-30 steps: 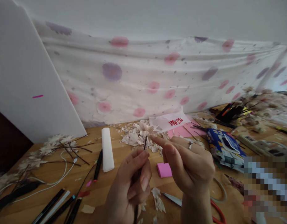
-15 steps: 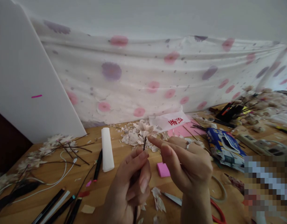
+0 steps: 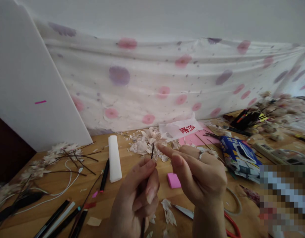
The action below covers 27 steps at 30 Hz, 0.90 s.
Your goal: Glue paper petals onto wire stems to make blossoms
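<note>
Stem (image 3: 152,151), slim, dark and straight, stands nearly upright in the left hand (image 3: 138,195), whose fingers curl tightly round it; its middle is hidden by the grip, and its lower end shows below the palm before the picture's bottom edge cuts it off. A pale flower (image 3: 151,135) with thin, papery petals sits at the stem's tip, though its edges blur into the scraps (image 3: 137,148) beyond, so whether the two are joined is hard to make out. The right hand (image 3: 202,178) has its index finger stretched out beside the stem's tip, thumb apart and the other fingers folded; whether finger and stem touch, or anything lies within those folded fingers, I cannot tell. A narrow ring (image 3: 200,153) circles one finger. Behind the right hand's thumb a smooth pink block (image 3: 174,180) is partly covered, and the right wrist hides the middle of the scissors (image 3: 183,211), leaving a pointed metal blade and a curved red handle. Left of the left hand, a flat, folded white strip (image 3: 114,158) lies on the wood-grained counter (image 3: 100,206). Right of the right hand rests a glossy, crinkled blue pack (image 3: 239,157), near a pixelated patch concealing whatever is there.
</note>
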Tool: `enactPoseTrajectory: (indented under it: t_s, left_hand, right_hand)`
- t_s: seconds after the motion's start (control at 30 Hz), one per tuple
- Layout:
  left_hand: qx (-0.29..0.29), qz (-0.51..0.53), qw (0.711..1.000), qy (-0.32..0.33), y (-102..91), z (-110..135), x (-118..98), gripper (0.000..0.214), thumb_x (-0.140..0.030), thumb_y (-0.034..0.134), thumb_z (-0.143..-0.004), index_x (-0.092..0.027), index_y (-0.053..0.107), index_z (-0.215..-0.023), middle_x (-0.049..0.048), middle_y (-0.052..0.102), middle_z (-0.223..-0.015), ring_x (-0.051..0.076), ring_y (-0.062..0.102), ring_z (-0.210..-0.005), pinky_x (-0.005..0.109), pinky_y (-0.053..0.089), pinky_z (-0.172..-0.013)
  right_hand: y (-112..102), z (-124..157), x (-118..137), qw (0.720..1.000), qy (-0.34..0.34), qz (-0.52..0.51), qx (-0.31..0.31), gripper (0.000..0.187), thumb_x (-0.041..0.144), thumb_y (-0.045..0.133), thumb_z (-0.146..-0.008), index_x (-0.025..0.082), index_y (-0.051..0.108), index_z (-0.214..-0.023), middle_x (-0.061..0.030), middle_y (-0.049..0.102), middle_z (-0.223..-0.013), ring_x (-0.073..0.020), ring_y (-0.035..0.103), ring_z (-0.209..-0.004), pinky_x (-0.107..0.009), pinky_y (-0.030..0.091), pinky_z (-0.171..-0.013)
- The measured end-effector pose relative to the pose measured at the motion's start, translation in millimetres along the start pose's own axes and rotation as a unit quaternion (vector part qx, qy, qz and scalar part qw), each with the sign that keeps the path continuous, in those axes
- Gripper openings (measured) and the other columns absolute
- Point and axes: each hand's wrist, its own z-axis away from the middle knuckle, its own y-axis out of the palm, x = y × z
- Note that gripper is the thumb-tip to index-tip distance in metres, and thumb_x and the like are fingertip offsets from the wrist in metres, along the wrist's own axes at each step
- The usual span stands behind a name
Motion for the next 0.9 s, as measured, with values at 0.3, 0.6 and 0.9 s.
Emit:
enactPoseTrajectory:
  t_s: [0.3,0.6,0.9]
  left_hand:
    - [0.031,-0.009,0.999,0.013,-4.1,2.2,2.8,0.044,-0.031,0.07,-0.091,-0.017,0.051,-0.054,-0.0101,0.039,-0.039,0.001,0.009,-0.032,0.012,0.019,-0.032]
    - [0.027,-0.006,1.0,0.014,-1.9,3.0,2.9,0.043,-0.031,0.071,-0.09,-0.017,0.052,-0.054,-0.0106,0.036,-0.039,0.001,0.008,-0.033,0.013,0.017,-0.032]
    - [0.025,-0.012,1.0,0.013,-1.4,3.0,3.8,0.045,-0.033,0.073,-0.089,-0.018,0.051,-0.052,-0.01,0.04,-0.039,0.001,0.01,-0.032,0.013,0.02,-0.032]
  right_hand:
    - [0.1,1.9,-0.3,1.0,0.01,0.008,0.013,0.025,0.016,0.056,-0.099,0.018,0.077,-0.113,0.0051,0.053,-0.056,-0.0078,0.051,-0.046,-0.022,0.037,-0.042]
    - [-0.1,-0.1,0.4,1.0,-0.01,-0.001,-0.006,0.025,0.013,0.057,-0.098,0.016,0.076,-0.115,0.0052,0.055,-0.057,-0.0074,0.05,-0.046,-0.023,0.036,-0.042]
    - [-1.4,1.6,-1.2,1.0,-0.002,0.013,-0.007,0.026,0.014,0.056,-0.099,0.019,0.076,-0.116,0.0057,0.055,-0.057,-0.0075,0.052,-0.047,-0.022,0.038,-0.041]
